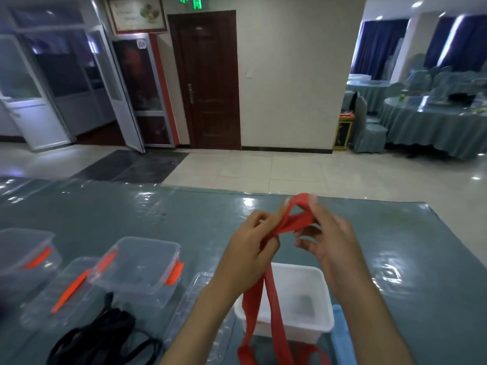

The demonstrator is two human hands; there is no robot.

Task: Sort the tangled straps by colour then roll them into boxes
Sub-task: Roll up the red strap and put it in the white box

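A red strap [292, 222] is held up over the table between both hands. My left hand [250, 248] grips it from the left, fingers curled round the band. My right hand [326, 238] pinches a loop of it at the top right. Two tails of the red strap hang down past the white box [320, 322] right below the hands, toward the table's near edge. A black strap [105, 335] lies in a tangled heap at the lower left.
Two clear plastic boxes with orange clips stand at the left, one box [137, 267] nearer the middle, the other box [23, 256] at the edge. Clear lids [66, 288] lie beside them. A blue cloth [342, 335] lies right of the white box. The table [184, 219] has a glossy teal cover.
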